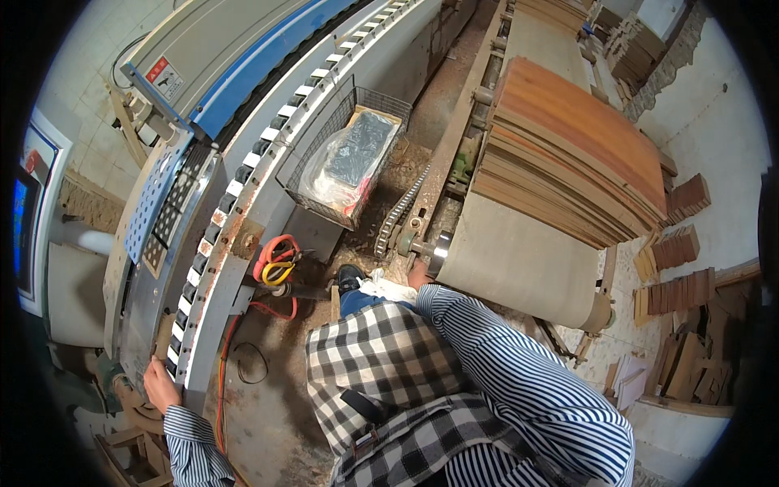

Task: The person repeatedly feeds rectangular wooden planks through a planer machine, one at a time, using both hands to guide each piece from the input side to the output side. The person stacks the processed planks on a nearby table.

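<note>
At the lower left, my left hand (162, 385) has its fingers bent closed against the metal edge of a long machine (152, 325), beside its track of black and white pads (192, 280). My right hand (418, 274) reaches forward to the near end of a belt conveyor (519, 256). It is close to the shaft and shiny end of the roller (442, 243). Most of its fingers are hidden, so I cannot tell whether they grip anything. A crumpled white cloth (389, 287) lies just left of that hand.
A stack of brown boards (584, 134) lies on the conveyor. Between the machines, a wire basket (312, 209) holds a plastic-wrapped dark package (363, 146). Red and yellow coiled hoses (276, 261) hang by the left machine. A drive chain (398, 215) runs left of the roller.
</note>
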The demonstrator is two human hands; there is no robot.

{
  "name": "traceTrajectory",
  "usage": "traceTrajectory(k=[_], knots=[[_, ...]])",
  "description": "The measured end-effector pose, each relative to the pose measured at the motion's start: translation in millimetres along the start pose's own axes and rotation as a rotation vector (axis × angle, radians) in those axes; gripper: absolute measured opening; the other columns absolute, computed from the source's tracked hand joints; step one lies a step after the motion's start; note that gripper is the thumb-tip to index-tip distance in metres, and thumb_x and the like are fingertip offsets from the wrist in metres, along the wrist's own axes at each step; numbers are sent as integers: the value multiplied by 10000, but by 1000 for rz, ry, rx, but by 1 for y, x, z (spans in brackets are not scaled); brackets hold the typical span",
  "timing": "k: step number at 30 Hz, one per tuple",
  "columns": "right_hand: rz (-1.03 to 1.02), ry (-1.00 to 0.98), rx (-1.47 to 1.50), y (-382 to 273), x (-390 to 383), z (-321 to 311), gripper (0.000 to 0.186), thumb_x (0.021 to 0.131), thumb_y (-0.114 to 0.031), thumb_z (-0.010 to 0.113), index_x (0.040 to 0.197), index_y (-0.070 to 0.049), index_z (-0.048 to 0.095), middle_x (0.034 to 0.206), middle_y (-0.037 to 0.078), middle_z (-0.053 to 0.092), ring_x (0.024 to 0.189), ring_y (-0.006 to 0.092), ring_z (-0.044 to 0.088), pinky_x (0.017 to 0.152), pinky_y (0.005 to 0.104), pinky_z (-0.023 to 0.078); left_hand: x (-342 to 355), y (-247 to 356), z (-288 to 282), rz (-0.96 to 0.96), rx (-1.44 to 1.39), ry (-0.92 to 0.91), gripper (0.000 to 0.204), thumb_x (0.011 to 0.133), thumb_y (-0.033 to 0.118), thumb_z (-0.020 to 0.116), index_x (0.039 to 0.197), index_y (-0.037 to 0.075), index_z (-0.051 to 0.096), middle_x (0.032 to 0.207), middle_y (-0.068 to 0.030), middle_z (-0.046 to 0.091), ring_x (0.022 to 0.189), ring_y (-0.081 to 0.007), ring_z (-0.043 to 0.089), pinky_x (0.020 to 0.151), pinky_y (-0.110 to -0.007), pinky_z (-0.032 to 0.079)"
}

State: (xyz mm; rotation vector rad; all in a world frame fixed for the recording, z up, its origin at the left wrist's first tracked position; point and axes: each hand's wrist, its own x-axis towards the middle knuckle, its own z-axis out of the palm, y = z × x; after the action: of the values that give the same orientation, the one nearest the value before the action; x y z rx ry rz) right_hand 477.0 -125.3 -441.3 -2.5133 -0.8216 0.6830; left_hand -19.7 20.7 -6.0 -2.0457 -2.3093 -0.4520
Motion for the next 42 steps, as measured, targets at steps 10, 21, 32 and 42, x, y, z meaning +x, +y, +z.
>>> traceTrajectory(k=[10,21,32,42], knots=[[-74,-119,-327,-2,4,-3,251,853,-108,424,1028,24,547,860,214,588,681,325,549,632,443,444,2,1,-2,-32,38,-48,484,917,355,378,855,-63,615,759,-202,611,695,-332,560,650,-411,405],[26,18,70,-15,-10,-17,238,868,-99,423,1025,7,567,797,183,577,622,293,504,578,458,413,-2,-4,-1,-24,43,-42,476,915,356,385,852,-61,607,751,-205,604,682,-336,553,640,-417,396],[-364,-217,538,-19,-144,-152,382,912,-267,456,1178,1,512,1120,193,569,1027,305,554,902,345,421,-4,15,-7,-6,30,3,472,889,369,358,790,-38,574,809,-251,576,760,-433,519,669,-481,380],[-214,989,637,25,-320,-453,465,879,-74,459,1322,13,345,738,71,617,575,85,527,556,220,452,-18,27,-21,-68,39,64,516,883,419,321,967,13,629,952,-229,605,880,-416,552,777,-490,412]])
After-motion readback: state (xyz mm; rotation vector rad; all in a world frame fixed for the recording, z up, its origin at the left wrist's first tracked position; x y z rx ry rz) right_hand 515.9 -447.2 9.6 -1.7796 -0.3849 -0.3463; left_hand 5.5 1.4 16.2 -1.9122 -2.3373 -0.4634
